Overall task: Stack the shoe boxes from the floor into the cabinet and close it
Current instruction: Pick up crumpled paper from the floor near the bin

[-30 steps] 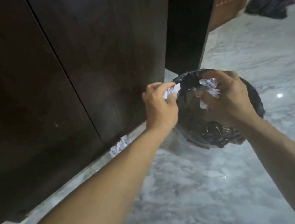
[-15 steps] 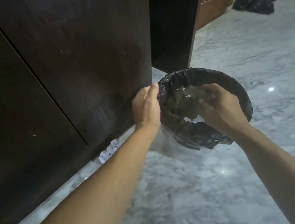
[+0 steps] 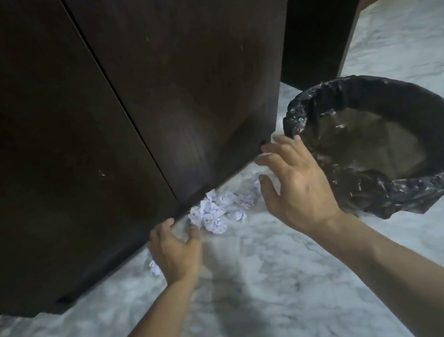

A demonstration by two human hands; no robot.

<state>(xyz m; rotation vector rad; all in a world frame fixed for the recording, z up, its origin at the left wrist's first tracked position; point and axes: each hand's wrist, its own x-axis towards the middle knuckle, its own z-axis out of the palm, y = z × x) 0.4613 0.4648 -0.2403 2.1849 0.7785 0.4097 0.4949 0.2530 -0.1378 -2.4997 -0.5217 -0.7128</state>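
Oddly, no shoe boxes are in view: both hands reach for crumpled paper at the foot of the shut cabinet.

From the left, the left hand sits low with fingers loosely curled and empty, just short of the paper wads, which lie up and to its right against the cabinet's base. The right hand hovers spread and empty just right of the pile, a little higher. The lined bin stands beside it. The left hand looks nearer the paper.
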